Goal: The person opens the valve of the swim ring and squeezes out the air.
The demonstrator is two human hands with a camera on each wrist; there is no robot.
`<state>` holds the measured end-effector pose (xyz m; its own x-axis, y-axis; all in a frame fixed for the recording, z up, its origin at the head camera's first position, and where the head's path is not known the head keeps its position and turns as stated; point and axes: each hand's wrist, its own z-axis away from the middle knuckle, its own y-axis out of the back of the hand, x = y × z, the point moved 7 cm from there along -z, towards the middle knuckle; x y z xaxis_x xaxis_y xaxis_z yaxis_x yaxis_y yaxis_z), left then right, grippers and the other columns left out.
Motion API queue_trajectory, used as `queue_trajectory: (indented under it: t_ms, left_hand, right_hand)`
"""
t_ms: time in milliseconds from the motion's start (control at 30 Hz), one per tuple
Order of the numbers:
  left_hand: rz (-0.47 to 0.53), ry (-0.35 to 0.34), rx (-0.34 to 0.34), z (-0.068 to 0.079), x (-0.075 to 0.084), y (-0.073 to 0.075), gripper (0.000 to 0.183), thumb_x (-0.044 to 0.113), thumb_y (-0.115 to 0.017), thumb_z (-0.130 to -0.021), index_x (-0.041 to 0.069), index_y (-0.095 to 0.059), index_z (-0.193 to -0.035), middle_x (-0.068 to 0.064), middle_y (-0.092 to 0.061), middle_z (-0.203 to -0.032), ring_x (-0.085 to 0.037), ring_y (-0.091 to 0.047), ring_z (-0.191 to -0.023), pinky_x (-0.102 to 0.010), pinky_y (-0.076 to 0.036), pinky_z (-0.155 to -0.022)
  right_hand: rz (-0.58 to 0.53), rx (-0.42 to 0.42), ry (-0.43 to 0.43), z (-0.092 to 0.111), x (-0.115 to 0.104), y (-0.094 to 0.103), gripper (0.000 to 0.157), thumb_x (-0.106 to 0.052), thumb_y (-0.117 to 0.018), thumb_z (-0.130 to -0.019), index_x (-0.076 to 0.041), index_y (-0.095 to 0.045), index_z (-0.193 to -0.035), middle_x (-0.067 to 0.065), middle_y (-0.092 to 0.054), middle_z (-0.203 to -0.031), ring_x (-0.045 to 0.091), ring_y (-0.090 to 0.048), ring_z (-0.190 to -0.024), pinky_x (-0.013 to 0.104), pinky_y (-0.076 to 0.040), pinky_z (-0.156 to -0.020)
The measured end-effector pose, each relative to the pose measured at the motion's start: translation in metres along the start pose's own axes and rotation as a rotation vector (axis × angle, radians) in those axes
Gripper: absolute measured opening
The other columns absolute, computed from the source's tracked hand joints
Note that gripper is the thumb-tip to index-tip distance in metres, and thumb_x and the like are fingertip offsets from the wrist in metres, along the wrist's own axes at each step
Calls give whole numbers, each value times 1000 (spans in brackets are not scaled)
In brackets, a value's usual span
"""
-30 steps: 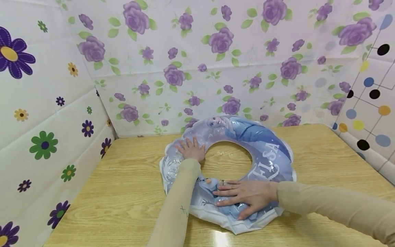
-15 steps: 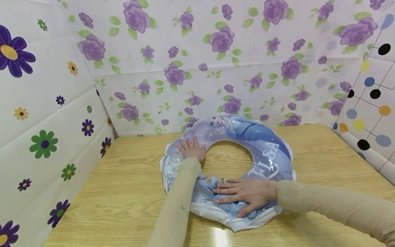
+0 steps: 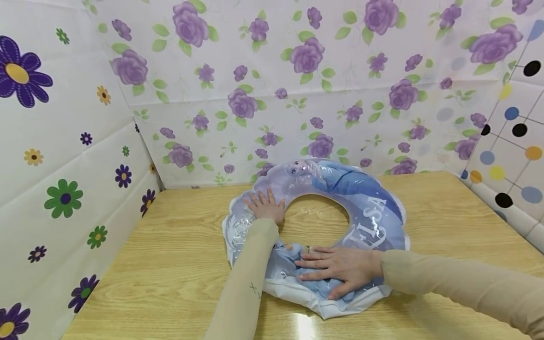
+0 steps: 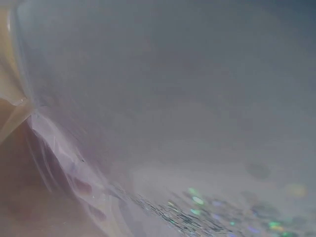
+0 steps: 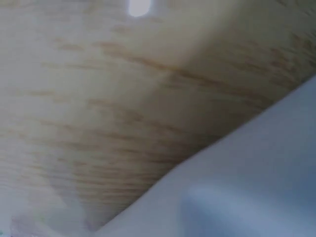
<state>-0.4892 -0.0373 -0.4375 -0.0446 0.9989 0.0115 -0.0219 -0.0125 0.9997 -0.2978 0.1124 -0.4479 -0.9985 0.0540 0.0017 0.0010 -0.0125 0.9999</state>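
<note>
An inflatable swim ring (image 3: 376, 189), pale purple and blue with a printed figure and white lettering, lies partly filled on the table. My left hand (image 3: 267, 208) rests on its left side near the inner hole, fingers spread. Over the front part my right hand (image 3: 340, 267) lies flat with fingers stretched out, covering some of the print. The ring's white front edge (image 3: 325, 308) is creased and sags. Close up, the left wrist view is filled by the ring's film (image 4: 163, 98) with glitter specks low down. The right wrist view shows a blurred pale edge of the ring (image 5: 247, 187) above wood grain.
The wood-grain table (image 3: 170, 264) extends around the ring. Behind it stands a floral wall covering (image 3: 204, 94). A white covering with flowers (image 3: 76, 160) borders the left side, and a dotted one (image 3: 514, 156) the right.
The front of the ring sinks slightly, its lower edge flatter than a second ago. Both hands stay in place on it; the head view shifts a little.
</note>
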Motion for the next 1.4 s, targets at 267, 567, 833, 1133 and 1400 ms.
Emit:
queue_trajectory:
  t_ms: [267,567,833,1133,1400]
  left_hand:
    - [12,4,-12,0,0,1,69,57,-14,-93,15,1,-146,-18,-6,-147,-45,6,-128,-62,7,-94]
    - [21,-6,-15,2,1,2,68,57,-15,-93,16,-3,-146,-17,-8,-147,-46,3,-128,-62,5,-95]
    - [47,-3,-30,4,1,4,68,56,-17,-93,17,-3,-146,-17,-7,-147,-45,4,-129,-62,5,-95]
    - [48,-10,-31,10,0,6,67,55,-18,-94,15,-6,-147,-18,-9,-147,-45,0,-129,-62,3,-96]
    - [58,-6,-32,13,3,8,66,52,-21,-95,14,-7,-147,-18,-10,-147,-45,-1,-129,-61,3,-96]
  right_hand:
    - [-2,12,-10,1,2,-4,67,-53,-32,-93,-20,-11,-147,8,-4,-150,27,-5,-134,45,-10,-103]
    - [-25,45,-15,4,3,-8,66,-54,-28,-93,-19,-12,-147,7,-4,-150,27,-6,-134,46,-10,-103]
    - [-26,63,-5,3,3,-8,65,-54,-27,-94,-18,-14,-147,8,-6,-150,28,-7,-133,46,-10,-103]
    - [-18,35,-13,2,4,-7,65,-55,-29,-93,-21,-12,-147,7,-6,-150,26,-5,-134,45,-9,-104]
    - [-25,24,-16,3,3,-5,66,-53,-30,-93,-20,-11,-147,7,-5,-150,26,-5,-134,45,-8,-104]
